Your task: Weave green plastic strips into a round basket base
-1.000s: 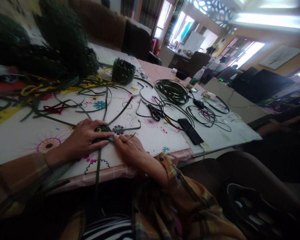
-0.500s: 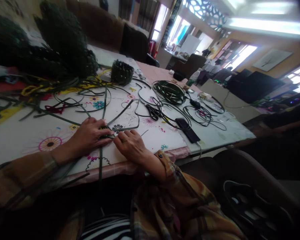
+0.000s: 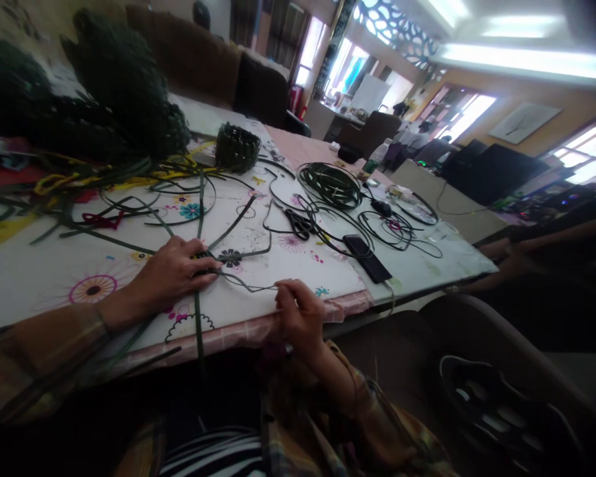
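Note:
Dark green flat strips cross and fan out over the table from a small woven centre. My left hand presses on that centre, fingers closed over it, covering most of it. A thin dark strand runs from the centre to my right hand, which pinches its far end near the table's front edge. One strip hangs over the edge below my left hand.
Black scissors, a coil of green strip, a phone with a cable and a small woven basket lie on the table. A dark woven heap stands back left. Another person's arm is at right.
My right hand has moved right, away from the woven centre, drawing the strand out between both hands. My left hand stays at the centre. The view has shifted slightly.

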